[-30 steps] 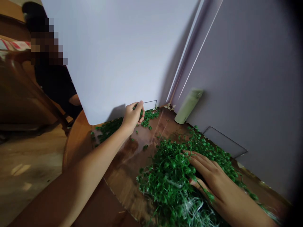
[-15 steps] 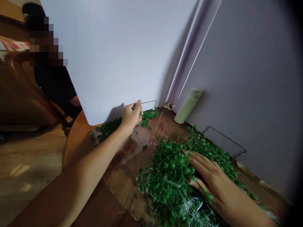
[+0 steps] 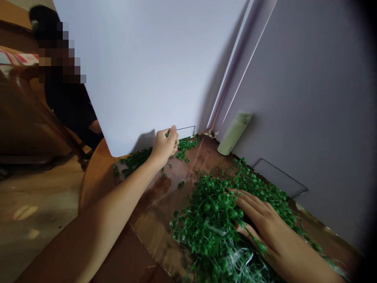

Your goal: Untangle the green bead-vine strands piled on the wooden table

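Dozens of artificial green sprigs (image 3: 206, 232) lie tangled on a wooden tabletop (image 3: 173, 188), light and springy, likely to snag, so probably best lifted by their stems. The right hand (image 3: 263, 220) rests spread on the heap; beyond the heap, the left hand (image 3: 165, 147) pinches a loose strand (image 3: 185, 146).

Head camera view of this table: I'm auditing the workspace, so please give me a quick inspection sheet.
Surface: glossy brown wooden table, curved edge, loose green bits scattered on it.
Job's things: heap of green leafy strands with whitish threads; smaller patch along the far edge.
Clutter: pale green bottle tilted against the wall.
Grips: left hand closes on a green strand; right hand lies spread on the heap.
Cables: nothing seen.
Surroundings: white board, grey wall, person in dark clothing, wooden floor.
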Available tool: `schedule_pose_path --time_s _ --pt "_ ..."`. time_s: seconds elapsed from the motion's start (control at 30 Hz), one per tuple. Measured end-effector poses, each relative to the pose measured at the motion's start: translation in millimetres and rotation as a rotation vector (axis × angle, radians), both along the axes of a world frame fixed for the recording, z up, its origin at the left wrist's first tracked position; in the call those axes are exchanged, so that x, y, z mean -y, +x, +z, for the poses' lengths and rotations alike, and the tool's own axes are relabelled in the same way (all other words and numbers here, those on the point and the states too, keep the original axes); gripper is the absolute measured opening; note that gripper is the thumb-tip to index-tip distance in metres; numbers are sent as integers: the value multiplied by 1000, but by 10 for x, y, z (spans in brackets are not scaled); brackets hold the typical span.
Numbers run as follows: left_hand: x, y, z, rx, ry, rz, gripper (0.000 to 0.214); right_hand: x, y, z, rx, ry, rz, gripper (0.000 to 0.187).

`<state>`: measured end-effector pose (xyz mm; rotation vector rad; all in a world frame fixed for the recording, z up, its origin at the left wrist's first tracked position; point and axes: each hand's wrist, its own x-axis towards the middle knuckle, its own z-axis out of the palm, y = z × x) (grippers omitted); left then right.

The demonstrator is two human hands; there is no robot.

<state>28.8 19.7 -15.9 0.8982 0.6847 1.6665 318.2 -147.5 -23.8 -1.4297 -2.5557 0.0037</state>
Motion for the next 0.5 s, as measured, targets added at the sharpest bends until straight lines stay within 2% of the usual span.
schedule_pose_path --time_s 0.3,0.5 --pt "47 4 5 -116 -28 -65 41 -2 -27 44 7 -54 -10 58" --pt "22 -32 -17 -179 -43 -23 40 5 -58 84 23 -79 -13 61"
